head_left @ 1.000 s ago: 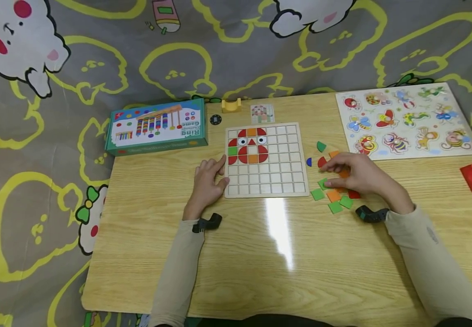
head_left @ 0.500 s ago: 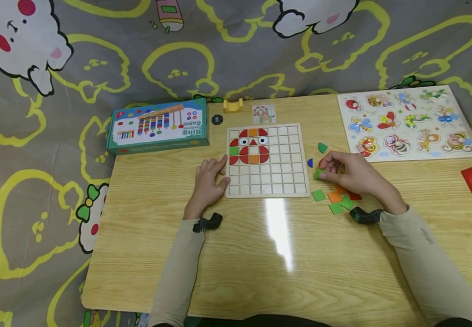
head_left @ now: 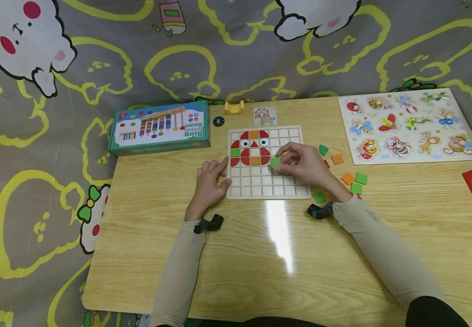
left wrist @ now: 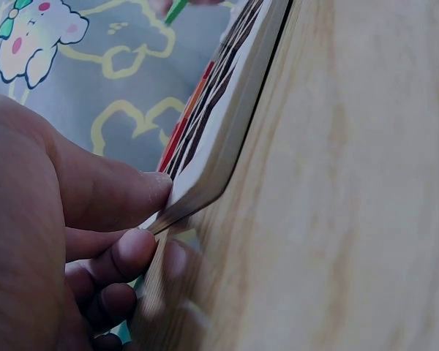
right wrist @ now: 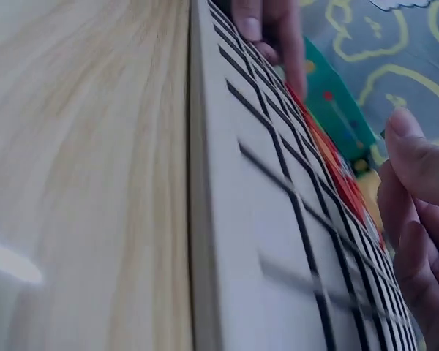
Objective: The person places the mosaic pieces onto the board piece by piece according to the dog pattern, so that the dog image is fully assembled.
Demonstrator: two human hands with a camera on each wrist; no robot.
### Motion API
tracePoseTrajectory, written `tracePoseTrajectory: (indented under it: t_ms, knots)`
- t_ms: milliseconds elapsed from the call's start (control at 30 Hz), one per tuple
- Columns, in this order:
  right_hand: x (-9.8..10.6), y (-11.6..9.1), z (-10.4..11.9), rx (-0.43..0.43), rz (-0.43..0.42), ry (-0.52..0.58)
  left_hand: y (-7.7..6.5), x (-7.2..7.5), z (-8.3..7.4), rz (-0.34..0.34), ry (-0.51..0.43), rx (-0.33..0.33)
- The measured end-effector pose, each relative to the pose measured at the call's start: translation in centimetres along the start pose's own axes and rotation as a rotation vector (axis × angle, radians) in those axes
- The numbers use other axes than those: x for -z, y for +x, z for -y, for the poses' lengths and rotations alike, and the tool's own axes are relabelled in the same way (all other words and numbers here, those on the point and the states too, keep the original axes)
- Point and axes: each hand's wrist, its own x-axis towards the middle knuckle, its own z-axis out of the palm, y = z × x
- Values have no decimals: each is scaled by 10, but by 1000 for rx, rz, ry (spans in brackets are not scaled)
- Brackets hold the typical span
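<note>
A wooden grid board (head_left: 245, 191) lies on the table, with red, orange and green tiles and two eye tiles set in its upper left cells. My right hand (head_left: 303, 165) is over the board's right half and pinches a green square tile (head_left: 275, 161) between thumb and fingertips, just right of the red and orange pieces. At the board's left edge, my left hand (head_left: 210, 184) rests on the table with thumb and index finger touching the rim. In the left wrist view, the thumb (left wrist: 124, 194) lies against the board's corner.
Loose tiles, including an orange square (head_left: 337, 159) and a green square (head_left: 361, 178), lie right of the board. Behind it are a picture card (head_left: 265, 116), a black disc (head_left: 218, 121) and a yellow block (head_left: 234, 108). A game box (head_left: 160, 127) and insect puzzle (head_left: 411, 127) flank them.
My right hand has picked up a green square from the loose tiles and carried it left over the board. My left hand has stayed at the board's left edge.
</note>
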Motion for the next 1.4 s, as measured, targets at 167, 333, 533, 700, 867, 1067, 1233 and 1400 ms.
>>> tracePoseTrajectory:
  t_ms: [167, 333, 533, 700, 867, 1067, 1233, 1400]
  knots:
    - [-22, 16, 6, 70, 17, -96, 0, 0, 0, -1, 5, -2]
    - [-35, 22, 11, 84, 35, -154, 0, 1, 0, 2, 5, -1]
    - [-41, 25, 15, 52, 54, -248, 0, 2, -2, 12, 11, 7]
    - [-41, 25, 17, 45, 77, -285, 0, 2, -2, 11, 13, 5]
    - [-41, 24, 15, 58, 77, -276, 0, 2, -3, 10, 6, 10]
    - [-41, 23, 16, 72, 77, -303, 0, 3, -4, 7, 2, 15]
    - [-32, 19, 14, 120, 76, -234, 0, 1, -2, 1, -2, 21]
    - [1, 2, 4, 123, 38, -190, 0, 0, -1, -1, 3, 14]
